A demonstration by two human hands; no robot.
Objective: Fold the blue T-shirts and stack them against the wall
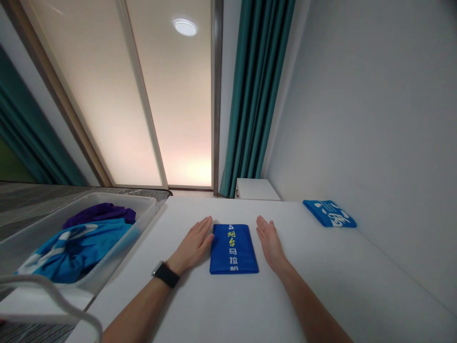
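A dark blue cloth [246,250], folded into a neat rectangle with yellow and white characters down its middle, lies flat on the white table [200,305]. To its left is my left hand [194,244], fingers stretched out and the thumb side at the cloth's edge; whether it touches is hard to tell. My right hand [270,243] rests a little apart from the cloth's right side, fingers straight and holding nothing. A dark watch [166,274] is on my left wrist.
Against the wall at the table's far right lies another folded blue cloth [330,213] with white print. At left, a translucent bin [143,205] holds a crumpled light blue cloth [82,252] and a purple cloth [103,213]. A grey cable [53,291] curves across the lower left.
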